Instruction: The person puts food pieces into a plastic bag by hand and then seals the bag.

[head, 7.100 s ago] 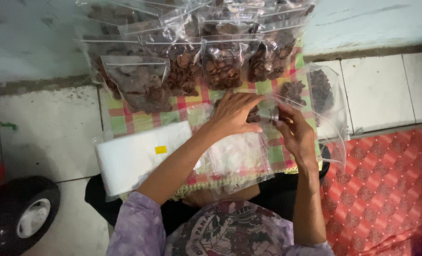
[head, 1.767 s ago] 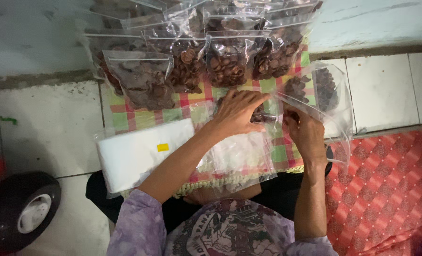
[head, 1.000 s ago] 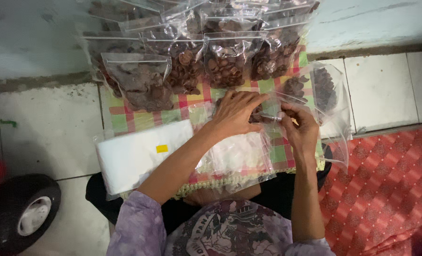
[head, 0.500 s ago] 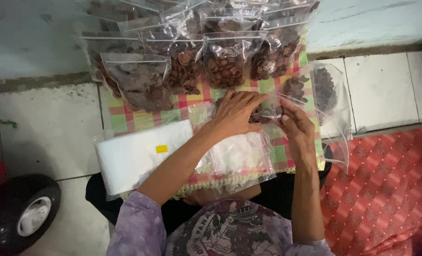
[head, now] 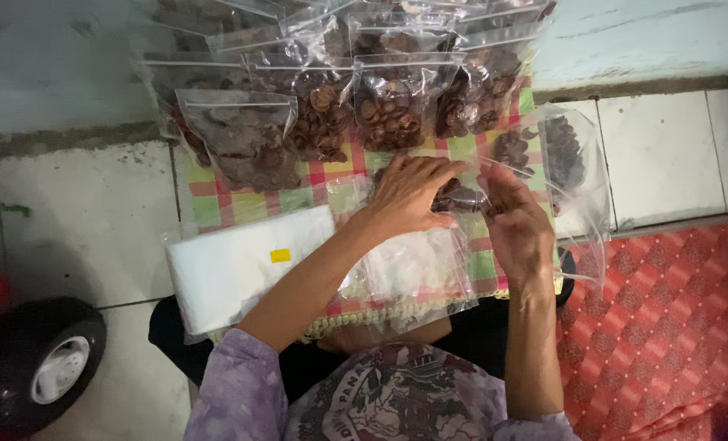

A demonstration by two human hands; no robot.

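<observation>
My left hand (head: pixel 409 196) and my right hand (head: pixel 515 224) both grip a small clear plastic bag (head: pixel 459 194) with brown round pieces inside, held over a checked cloth (head: pixel 241 200). A large clear bag (head: pixel 572 175) holding more brown pieces lies just right of my right hand. Under my left forearm rests a stack of empty clear bags (head: pixel 413 269). Several filled bags (head: pixel 323 106) stand in a row at the far side of the cloth.
A white packet with a yellow sticker (head: pixel 245 265) lies at the left of the cloth. A black wheel with a white hub (head: pixel 41 367) sits at lower left. A red patterned mat (head: pixel 674 327) covers the floor at right, pale tiles (head: pixel 78 229) elsewhere.
My hands have stayed on the small bag, shifting only slightly; my right hand has moved a little closer to the left one since the earliest frame.
</observation>
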